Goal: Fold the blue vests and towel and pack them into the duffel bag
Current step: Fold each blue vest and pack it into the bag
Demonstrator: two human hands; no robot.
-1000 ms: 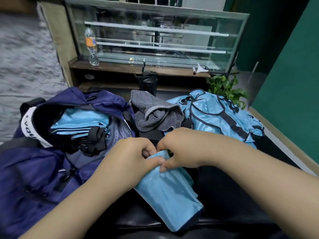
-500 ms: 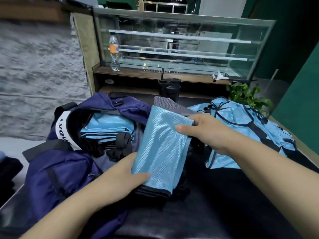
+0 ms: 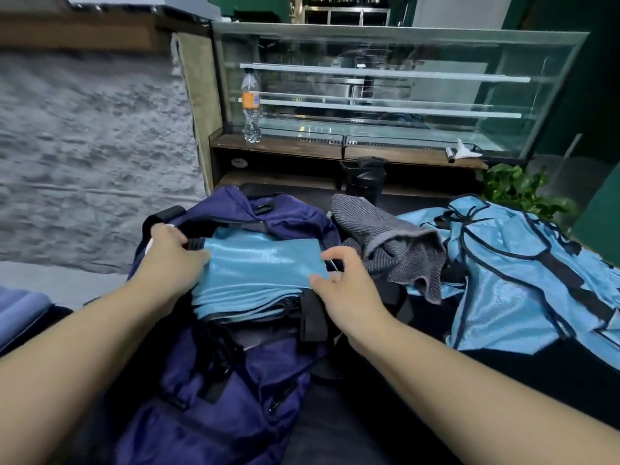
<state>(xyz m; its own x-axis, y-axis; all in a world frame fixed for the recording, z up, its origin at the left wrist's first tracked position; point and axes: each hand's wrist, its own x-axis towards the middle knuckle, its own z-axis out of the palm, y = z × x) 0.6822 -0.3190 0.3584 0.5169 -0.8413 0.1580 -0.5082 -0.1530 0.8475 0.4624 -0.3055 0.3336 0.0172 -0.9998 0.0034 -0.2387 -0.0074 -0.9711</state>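
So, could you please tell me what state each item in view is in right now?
duffel bag: open, holding folded vests.
top folded vest: lying flat on the stack inside.
left hand: gripping the bag's rim.
right hand: thumb touching the vest's corner.
grey towel: crumpled, unfolded.
remaining vests: heaped, unfolded.
plastic bottle: upright, capped.

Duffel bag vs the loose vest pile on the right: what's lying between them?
In the head view, a crumpled grey towel lies between the duffel bag and the unfolded blue vests, on the dark surface, its right edge overlapping the vests.
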